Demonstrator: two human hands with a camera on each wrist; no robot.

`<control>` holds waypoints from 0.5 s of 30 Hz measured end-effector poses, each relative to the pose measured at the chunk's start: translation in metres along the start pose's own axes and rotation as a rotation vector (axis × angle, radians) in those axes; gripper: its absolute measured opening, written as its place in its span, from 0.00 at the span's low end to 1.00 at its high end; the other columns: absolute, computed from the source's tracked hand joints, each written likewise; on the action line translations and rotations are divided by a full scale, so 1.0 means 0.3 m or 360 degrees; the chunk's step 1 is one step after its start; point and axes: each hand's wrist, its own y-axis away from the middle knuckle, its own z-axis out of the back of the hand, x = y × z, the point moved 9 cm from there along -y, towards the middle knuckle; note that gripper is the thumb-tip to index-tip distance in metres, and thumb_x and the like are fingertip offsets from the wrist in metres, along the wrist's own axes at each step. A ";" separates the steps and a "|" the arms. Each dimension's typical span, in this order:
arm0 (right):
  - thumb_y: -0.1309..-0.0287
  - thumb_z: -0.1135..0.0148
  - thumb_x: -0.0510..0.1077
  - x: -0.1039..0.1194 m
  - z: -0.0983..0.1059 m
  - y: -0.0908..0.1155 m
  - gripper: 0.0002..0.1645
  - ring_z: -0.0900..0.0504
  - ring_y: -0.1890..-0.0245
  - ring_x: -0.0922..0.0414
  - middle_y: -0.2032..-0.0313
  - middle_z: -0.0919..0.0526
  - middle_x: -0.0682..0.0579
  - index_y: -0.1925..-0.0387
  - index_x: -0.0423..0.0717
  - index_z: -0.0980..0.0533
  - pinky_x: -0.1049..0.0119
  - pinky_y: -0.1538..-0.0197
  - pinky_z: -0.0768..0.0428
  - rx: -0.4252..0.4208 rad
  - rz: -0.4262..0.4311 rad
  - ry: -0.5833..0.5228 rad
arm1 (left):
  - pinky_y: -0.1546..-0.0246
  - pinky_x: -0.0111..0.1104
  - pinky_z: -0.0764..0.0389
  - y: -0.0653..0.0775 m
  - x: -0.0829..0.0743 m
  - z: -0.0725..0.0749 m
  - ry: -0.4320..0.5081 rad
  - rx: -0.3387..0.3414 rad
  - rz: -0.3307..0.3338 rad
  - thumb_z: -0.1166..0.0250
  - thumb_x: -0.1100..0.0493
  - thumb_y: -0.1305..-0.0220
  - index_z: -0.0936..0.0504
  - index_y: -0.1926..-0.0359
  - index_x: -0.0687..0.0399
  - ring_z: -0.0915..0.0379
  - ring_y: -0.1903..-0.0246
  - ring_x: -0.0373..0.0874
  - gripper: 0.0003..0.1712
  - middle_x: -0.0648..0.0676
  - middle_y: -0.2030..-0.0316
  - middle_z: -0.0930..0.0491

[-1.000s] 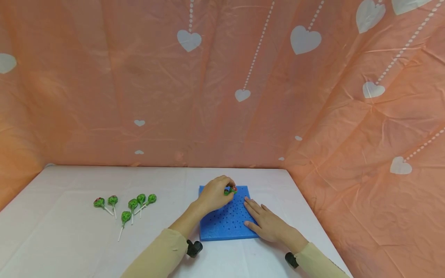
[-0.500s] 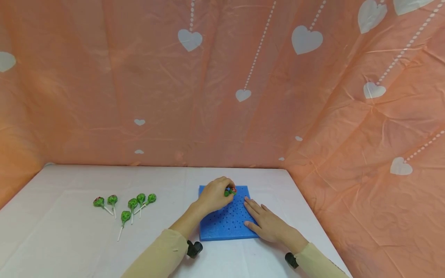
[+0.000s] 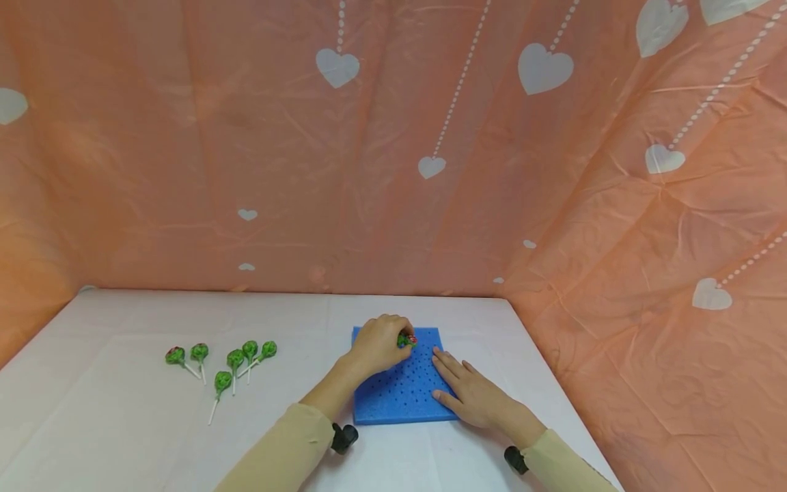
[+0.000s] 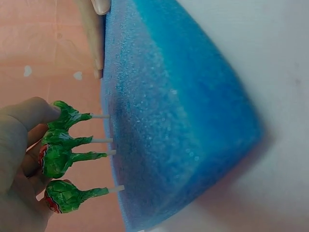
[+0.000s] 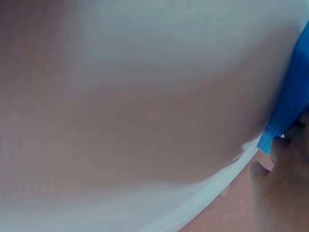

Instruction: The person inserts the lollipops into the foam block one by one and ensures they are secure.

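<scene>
A blue foam block dotted with small holes lies on the table. Over its far left part, my left hand pinches a green-wrapped lollipop by its head, thumb on the wrapper. The tip of its white stick meets the foam. Close to it, several more lollipops stand with their sticks in the block, partly hidden by the left hand in the head view. My right hand rests flat with spread fingers on the block's right edge.
Several green lollipops lie loose on the white table, left of the block. Behind and to the right hangs an orange curtain with white hearts. Each wrist wears a small black camera.
My left hand has sunk slightly toward the foam with the lollipop. The right hand stays in place on the block.
</scene>
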 end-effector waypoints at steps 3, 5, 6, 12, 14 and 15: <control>0.21 0.56 0.66 0.003 0.004 0.001 0.46 0.49 0.19 0.46 0.17 0.52 0.46 0.18 0.42 0.49 0.41 0.22 0.45 -0.0007 0.0008 -0.0016 | 0.45 0.46 0.18 0.001 0.003 0.001 0.0024 0.0007 0.0015 0.25 0.56 0.37 0.13 0.52 0.52 0.19 0.53 0.48 0.13 0.52 0.55 0.13; 0.21 0.56 0.66 0.004 0.004 0.000 0.46 0.50 0.19 0.46 0.17 0.52 0.46 0.18 0.42 0.49 0.41 0.22 0.45 -0.0007 0.0011 -0.0025 | 0.44 0.47 0.19 0.003 0.007 0.000 0.0037 0.0006 0.0021 0.26 0.56 0.36 0.13 0.51 0.52 0.19 0.51 0.49 0.14 0.52 0.53 0.13; 0.21 0.56 0.66 0.004 0.003 0.000 0.46 0.50 0.19 0.46 0.17 0.52 0.46 0.18 0.42 0.49 0.41 0.22 0.45 -0.0006 0.0011 -0.0026 | 0.44 0.47 0.19 0.004 0.009 -0.001 0.0045 0.0004 0.0022 0.26 0.56 0.36 0.13 0.50 0.52 0.19 0.50 0.49 0.14 0.53 0.52 0.13; 0.21 0.56 0.65 0.006 0.003 0.000 0.45 0.50 0.19 0.46 0.17 0.53 0.47 0.18 0.42 0.49 0.41 0.21 0.45 -0.0003 0.0006 -0.0028 | 0.42 0.48 0.19 0.006 0.015 -0.001 0.0049 -0.0021 0.0001 0.27 0.55 0.35 0.13 0.50 0.52 0.19 0.48 0.50 0.14 0.53 0.51 0.13; 0.21 0.56 0.65 0.007 0.004 0.001 0.45 0.50 0.19 0.46 0.17 0.52 0.46 0.18 0.42 0.49 0.41 0.21 0.45 -0.0004 0.0007 -0.0028 | 0.42 0.48 0.19 0.007 0.014 0.000 0.0052 -0.0027 -0.0006 0.27 0.55 0.35 0.13 0.50 0.52 0.19 0.48 0.50 0.14 0.53 0.51 0.14; 0.21 0.56 0.65 0.008 0.005 0.002 0.45 0.50 0.19 0.46 0.17 0.52 0.46 0.18 0.42 0.49 0.41 0.22 0.45 -0.0009 0.0011 -0.0028 | 0.42 0.47 0.19 0.008 0.014 0.001 0.0056 -0.0028 -0.0008 0.27 0.55 0.34 0.13 0.50 0.52 0.19 0.48 0.50 0.14 0.53 0.51 0.14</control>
